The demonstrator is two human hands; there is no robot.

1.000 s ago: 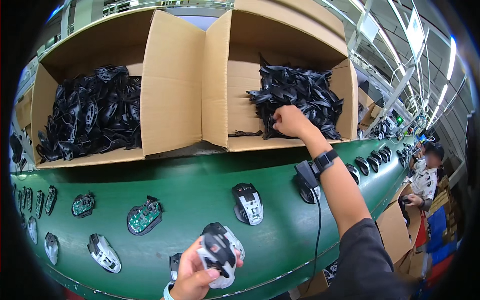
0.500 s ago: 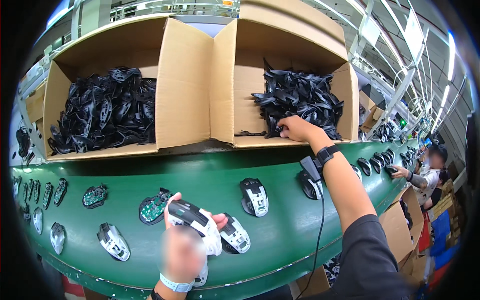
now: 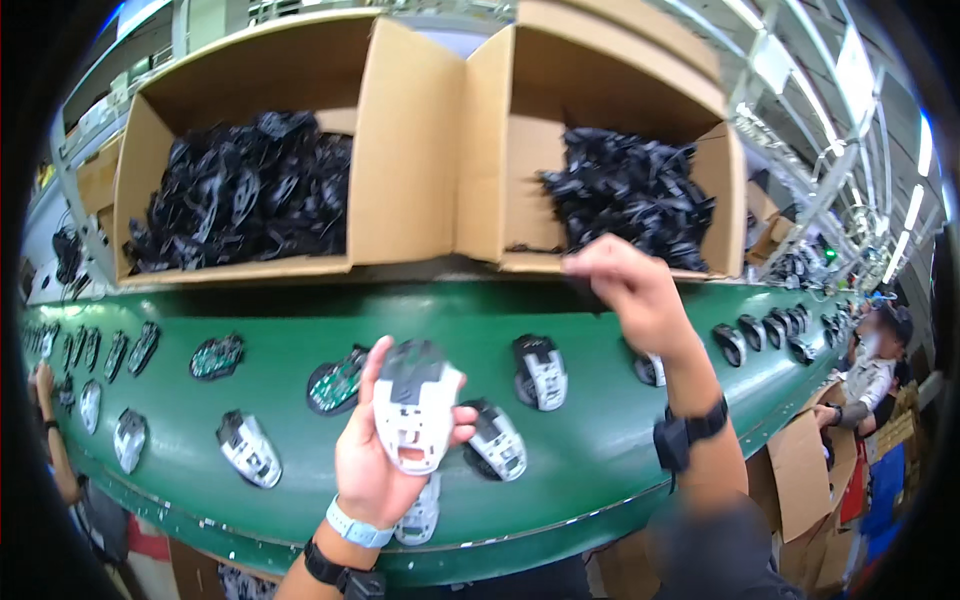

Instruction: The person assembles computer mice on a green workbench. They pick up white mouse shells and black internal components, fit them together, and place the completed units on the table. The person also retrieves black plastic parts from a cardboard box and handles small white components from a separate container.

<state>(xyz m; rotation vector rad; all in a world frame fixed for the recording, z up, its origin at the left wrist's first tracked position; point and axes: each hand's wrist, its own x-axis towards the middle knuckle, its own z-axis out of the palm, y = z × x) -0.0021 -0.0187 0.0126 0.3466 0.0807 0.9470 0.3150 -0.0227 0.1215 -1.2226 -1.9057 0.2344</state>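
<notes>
My left hand is wrapped round a half-built computer mouse, black at the far end and white with cut-outs at the near end. The face with the cut-outs is turned up. My right hand is closed just in front of the right-hand carton, above the green belt. From its fingers hangs a dark plastic part, blurred by motion, its exact shape unclear. Inside that carton lies a heap of thin black plastic parts. Another half-built mouse lies right of my left hand.
The green belt carries several mice and green circuit boards. A second carton of black parts stands at the left. At the right a co-worker reaches by an open carton; another person's arm shows far left.
My right hand has come out of the carton with a dark part. My left hand has tipped the mouse so its cut-out face shows. The co-worker's hand has dropped from the belt.
</notes>
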